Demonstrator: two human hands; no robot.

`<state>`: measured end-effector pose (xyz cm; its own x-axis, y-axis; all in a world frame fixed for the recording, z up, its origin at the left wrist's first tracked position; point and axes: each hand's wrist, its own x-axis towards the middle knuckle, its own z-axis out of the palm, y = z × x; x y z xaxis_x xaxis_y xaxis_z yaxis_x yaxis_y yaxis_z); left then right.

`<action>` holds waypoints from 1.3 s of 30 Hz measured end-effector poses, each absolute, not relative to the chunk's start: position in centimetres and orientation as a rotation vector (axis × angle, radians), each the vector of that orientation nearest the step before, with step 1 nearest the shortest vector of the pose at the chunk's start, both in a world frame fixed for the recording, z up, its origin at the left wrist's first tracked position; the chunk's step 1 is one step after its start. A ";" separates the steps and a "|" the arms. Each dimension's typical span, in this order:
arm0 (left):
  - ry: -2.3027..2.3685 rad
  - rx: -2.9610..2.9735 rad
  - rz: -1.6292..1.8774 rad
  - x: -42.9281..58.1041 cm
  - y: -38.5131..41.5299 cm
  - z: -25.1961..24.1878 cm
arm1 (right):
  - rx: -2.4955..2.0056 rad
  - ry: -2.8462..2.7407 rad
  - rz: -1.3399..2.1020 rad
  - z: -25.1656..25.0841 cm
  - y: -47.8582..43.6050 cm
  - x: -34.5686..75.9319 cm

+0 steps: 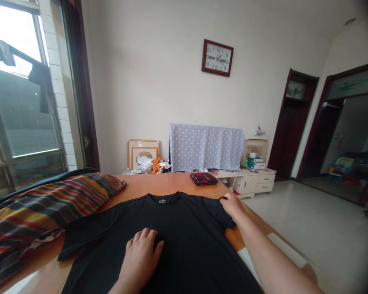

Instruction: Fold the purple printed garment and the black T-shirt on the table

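A black short-sleeved T-shirt (171, 232) lies spread on the orange-brown wooden table (159, 181), its collar at the far side and a small label inside the neck. My left hand (141, 251) rests on the middle of the shirt, palm down, with the fingers a little curled and the thumb apart. At the shirt's right sleeve, my right hand (232, 206) pinches the sleeve's upper edge between thumb and fingers.
Striped cloth (64, 196) is heaped along the table's left side. A folded dark red item (204, 179) lies near the far edge. Beyond stand a white cabinet (248, 184) and something under a dotted cloth (207, 147). Floor shows at the right.
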<state>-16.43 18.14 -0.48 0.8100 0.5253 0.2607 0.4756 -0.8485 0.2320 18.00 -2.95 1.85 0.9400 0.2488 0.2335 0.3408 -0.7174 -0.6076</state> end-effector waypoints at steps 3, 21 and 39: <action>0.782 2.839 0.497 -16.6 18.0 -0.3 | -2.390 -0.502 -0.193 3.8 -1.7 16.7; 0.759 2.819 0.564 -16.8 18.2 -0.8 | -2.547 -1.010 -0.039 1.0 5.3 3.1; 0.763 2.830 0.535 -16.7 18.1 -0.7 | -2.104 -0.630 0.381 2.2 3.7 7.4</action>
<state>-16.73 18.13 -0.66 0.8055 0.5124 0.2976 0.4544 -0.8565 0.2450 7.38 3.67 2.15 0.8241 0.5652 -0.0361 0.2950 -0.4828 -0.8246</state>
